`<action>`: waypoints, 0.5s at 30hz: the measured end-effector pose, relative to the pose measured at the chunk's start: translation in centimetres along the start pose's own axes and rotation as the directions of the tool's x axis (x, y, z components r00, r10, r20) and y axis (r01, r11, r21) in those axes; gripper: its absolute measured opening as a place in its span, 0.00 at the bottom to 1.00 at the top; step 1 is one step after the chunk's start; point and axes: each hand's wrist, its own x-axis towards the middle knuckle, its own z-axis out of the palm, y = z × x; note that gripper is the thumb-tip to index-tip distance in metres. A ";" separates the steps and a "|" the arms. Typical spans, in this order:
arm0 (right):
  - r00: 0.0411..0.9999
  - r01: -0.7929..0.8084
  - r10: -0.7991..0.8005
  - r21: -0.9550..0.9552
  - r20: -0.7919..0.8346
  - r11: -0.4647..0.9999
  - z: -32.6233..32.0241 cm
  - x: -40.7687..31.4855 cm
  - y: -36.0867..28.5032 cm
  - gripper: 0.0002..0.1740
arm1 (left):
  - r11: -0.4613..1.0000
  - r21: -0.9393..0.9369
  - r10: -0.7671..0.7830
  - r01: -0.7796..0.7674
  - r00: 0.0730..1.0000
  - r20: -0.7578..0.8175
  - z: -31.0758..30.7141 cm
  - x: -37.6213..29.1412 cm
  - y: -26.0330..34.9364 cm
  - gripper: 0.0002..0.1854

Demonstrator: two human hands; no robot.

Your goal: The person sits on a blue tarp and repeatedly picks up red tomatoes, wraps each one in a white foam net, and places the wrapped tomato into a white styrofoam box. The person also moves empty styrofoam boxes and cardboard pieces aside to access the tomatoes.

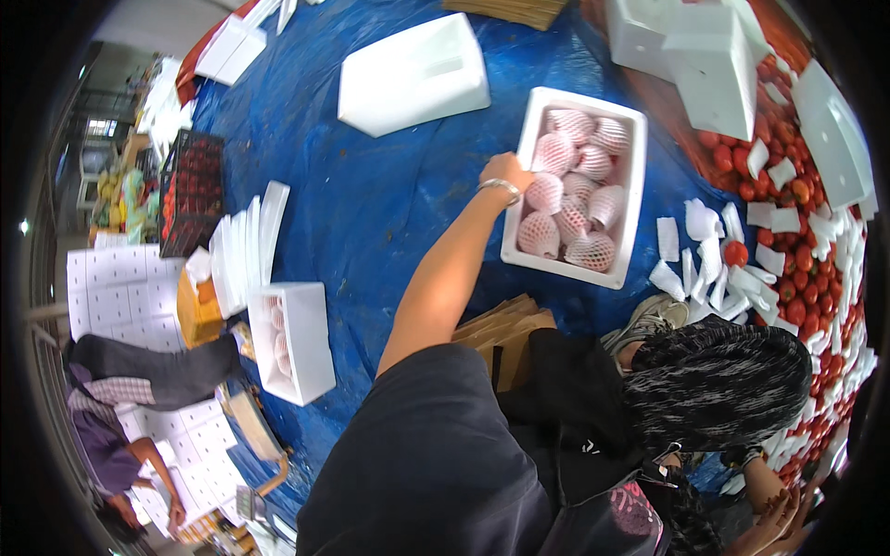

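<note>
My left hand (506, 172), with a bracelet at the wrist, grips the left wall of a white foam box (629, 208), the fingers at its rim. Inside the box lie several red fruits in pink-white foam net sleeves (573, 212). The box rests on a blue tarp (389, 208). My right hand is not seen apart from others; hands at the lower right edge seem to belong to a co-worker in a patterned dark cap (723, 386).
A white foam box (417, 76) lies beyond; another (313, 344), holding sleeved fruit, stands left. Tomatoes (799, 278) and loose foam sleeves (716, 271) are heaped right. Folded cardboard (514, 333) lies near my arm. A black crate (195, 194) and another person (118, 445) are at left.
</note>
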 end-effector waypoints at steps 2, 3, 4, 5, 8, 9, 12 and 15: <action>0.998 0.053 -0.054 0.025 0.021 0.998 0.2 0.3 -1.1 0.22 | 0.984 -0.076 -0.163 0.158 0.985 -0.058 -1.0 -2.8 -5.9 0.24; 0.996 0.080 -0.080 0.030 0.031 0.996 0.6 0.3 -1.8 0.22 | 0.965 -0.098 -0.249 0.242 0.966 -0.068 -2.3 -4.5 -8.7 0.23; 0.994 0.098 -0.101 0.054 0.052 0.994 1.6 0.3 -2.5 0.22 | 0.952 -0.096 -0.302 0.292 0.948 -0.105 -3.6 -5.4 -12.3 0.23; 0.990 0.116 -0.121 0.066 0.069 0.991 2.1 0.4 -3.0 0.22 | 0.936 -0.094 -0.351 0.340 0.926 -0.140 -4.5 -6.3 -16.3 0.23; 0.983 0.149 -0.157 0.093 0.091 0.985 3.0 0.5 -3.8 0.22 | 0.883 -0.101 -0.467 0.457 0.847 -0.252 -7.8 -8.4 -25.7 0.22; 0.980 0.149 -0.161 0.105 0.114 0.983 3.8 0.7 -3.9 0.22 | 0.854 -0.082 -0.516 0.514 0.815 -0.266 -9.3 -9.8 -29.1 0.22; 0.976 0.176 -0.189 0.120 0.108 0.977 3.0 0.9 -4.7 0.22 | 0.823 -0.050 -0.545 0.565 0.762 -0.349 -10.2 -12.0 -38.0 0.24; 0.965 0.150 -0.178 0.151 0.194 0.977 4.8 1.9 -3.9 0.22 | 0.651 -0.030 -0.705 0.758 0.590 -0.395 -12.7 -18.1 -47.5 0.22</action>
